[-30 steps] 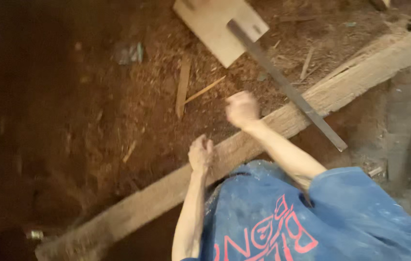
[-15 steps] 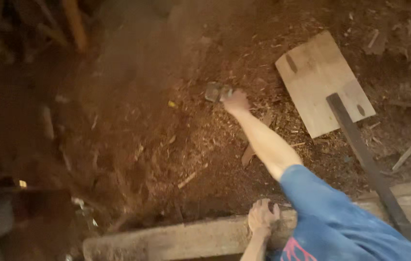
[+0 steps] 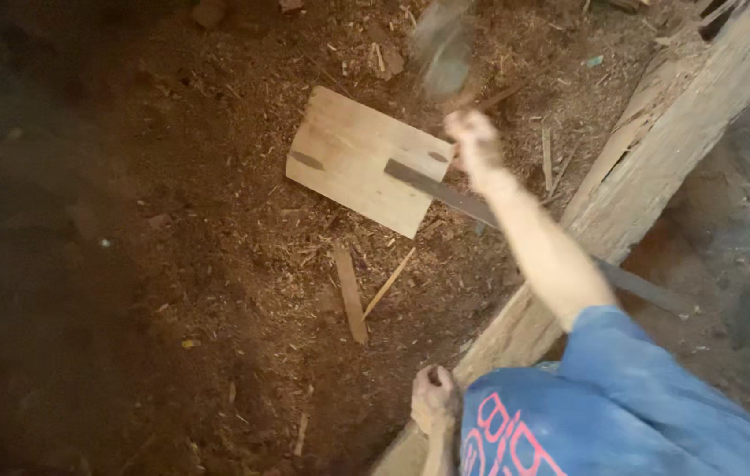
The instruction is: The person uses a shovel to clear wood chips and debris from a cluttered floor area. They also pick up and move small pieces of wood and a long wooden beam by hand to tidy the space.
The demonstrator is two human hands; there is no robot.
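The fingers of the right hand [image 3: 474,141] were curled tight around a grey, blurred object [image 3: 442,48] (its kind could not be told), held up above the sawdust floor [image 3: 216,264]. The left hand [image 3: 434,398] was fisted, resting on the near end of the long timber beam [image 3: 648,194]. A pale wooden board [image 3: 362,163] lay flat with a dark metal strip [image 3: 445,196] across it. By my judgement the object was only picked up; nothing yet was worked with it.
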